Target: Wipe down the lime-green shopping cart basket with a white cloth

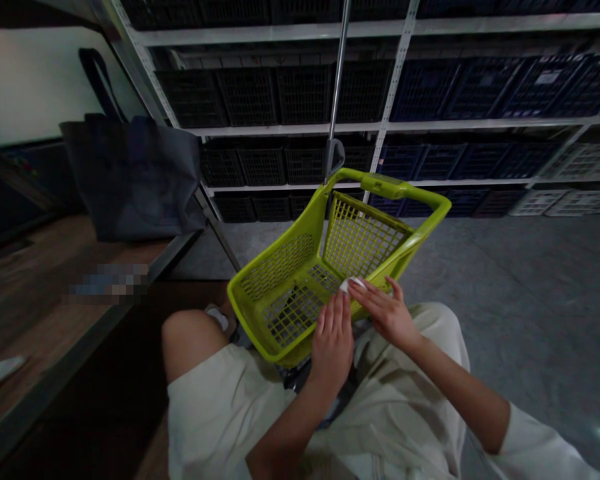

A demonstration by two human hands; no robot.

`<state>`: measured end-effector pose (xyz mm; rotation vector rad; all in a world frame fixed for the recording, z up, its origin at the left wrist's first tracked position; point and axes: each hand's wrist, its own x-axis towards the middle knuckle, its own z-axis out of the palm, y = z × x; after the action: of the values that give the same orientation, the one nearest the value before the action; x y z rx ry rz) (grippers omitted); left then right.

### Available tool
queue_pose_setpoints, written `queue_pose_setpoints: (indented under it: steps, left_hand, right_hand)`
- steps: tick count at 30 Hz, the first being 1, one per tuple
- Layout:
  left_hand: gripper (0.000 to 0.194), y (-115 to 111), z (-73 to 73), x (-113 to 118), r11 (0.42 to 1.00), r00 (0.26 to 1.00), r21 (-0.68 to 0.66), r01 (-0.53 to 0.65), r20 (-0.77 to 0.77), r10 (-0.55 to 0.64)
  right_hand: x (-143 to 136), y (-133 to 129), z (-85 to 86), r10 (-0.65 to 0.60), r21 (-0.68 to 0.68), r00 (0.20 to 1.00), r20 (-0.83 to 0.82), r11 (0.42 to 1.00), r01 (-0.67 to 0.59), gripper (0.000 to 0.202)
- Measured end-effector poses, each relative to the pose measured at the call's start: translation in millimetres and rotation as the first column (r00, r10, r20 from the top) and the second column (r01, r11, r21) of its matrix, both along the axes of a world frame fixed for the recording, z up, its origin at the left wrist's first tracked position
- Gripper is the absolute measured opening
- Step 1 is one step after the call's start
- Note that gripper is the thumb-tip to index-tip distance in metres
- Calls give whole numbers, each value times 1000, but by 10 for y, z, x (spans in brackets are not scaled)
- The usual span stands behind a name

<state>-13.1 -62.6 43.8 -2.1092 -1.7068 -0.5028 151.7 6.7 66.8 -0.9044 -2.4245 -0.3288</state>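
Observation:
A lime-green plastic shopping basket cart (273, 257) stands between my knees, its open top facing me and its raised handle at the upper right. My right hand (387, 317) presses a small white cloth or tissue (353, 283) onto the near side rim, its fingers over the white piece and the thumb raised. Beside it, my left hand (333, 340) rests on the same rim with its fingers stretched out and holding nothing. A grey metal pole (339, 73) rises from a fitting at the cart's back corner. The cart's underside is mostly hidden by my legs.
On the left, a grey tote bag (135, 180) sits on a wooden bench (55, 280) with a metal edge; a blurred-out item and a white piece lie there too. White shelving (290, 130) with dark crates (250, 97) spans the back. Grey floor (520, 293) extends right.

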Motion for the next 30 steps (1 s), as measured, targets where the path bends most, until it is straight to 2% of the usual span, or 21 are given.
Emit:
queue_pose_setpoints:
  steps: [2, 5, 7, 9, 11, 14, 16, 18, 20, 23, 25, 27, 30]
  left_hand:
    - [60, -6, -9, 1, 1000, 1000, -3, -2, 10, 2]
    - [61, 5, -14, 25, 1000, 1000, -13, 2, 24, -2]
    - [60, 17, -9, 49, 1000, 999, -15, 3, 33, -3]
    - [59, 23, 1, 70, 1000, 999, -15, 1, 37, 0]
    - [59, 21, 11, 80, 1000, 999, -16, -2, 34, 3]
    - [58, 9, 16, 71, 1000, 1000, -15, 4, 27, -3]
    - [58, 0, 10, 58, 1000, 1000, -10, 11, 25, -11]
    - [59, -10, 2, 50, 1000, 1000, -16, 13, 22, -13]
    - [61, -16, -3, 51, 1000, 1000, -25, 7, 13, -7]
    - [63, -15, -2, 72, 1000, 1000, -26, -4, 7, 4]
    - [61, -10, 4, 91, 1000, 1000, -22, -9, 3, 9]
    - [60, -5, 10, 104, 1000, 1000, -15, -18, -5, 18]
    - [58, -6, 10, 106, 1000, 1000, -1, -22, -14, 22]
  right_hand:
    - [361, 301, 121, -32, 44, 999, 27, 999, 31, 81]
    - [893, 791, 327, -255, 161, 963, -83, 951, 265, 66]
    - [1037, 954, 399, -358, 178, 920, -159, 907, 383, 62]
    - [927, 896, 369, -417, 151, 887, -197, 881, 448, 65]
    - [608, 635, 248, -411, 110, 891, -193, 893, 436, 75]
    - [52, 116, 36, -211, 23, 971, -111, 976, 215, 86]
    - [-129, -89, -22, -90, -17, 994, -61, 996, 89, 88]
    - [-50, -60, 17, -21, -27, 1000, -4, 999, 21, 88]
    - [248, 182, 129, -54, 6, 998, 28, 999, 54, 85]
    - [784, 677, 323, -269, 121, 961, -59, 954, 274, 72]
    - [969, 889, 391, -365, 152, 923, -121, 912, 380, 65]
    - [924, 903, 372, -419, 155, 893, -162, 883, 443, 63]
    - [519, 575, 202, -390, 119, 910, -143, 906, 407, 70]
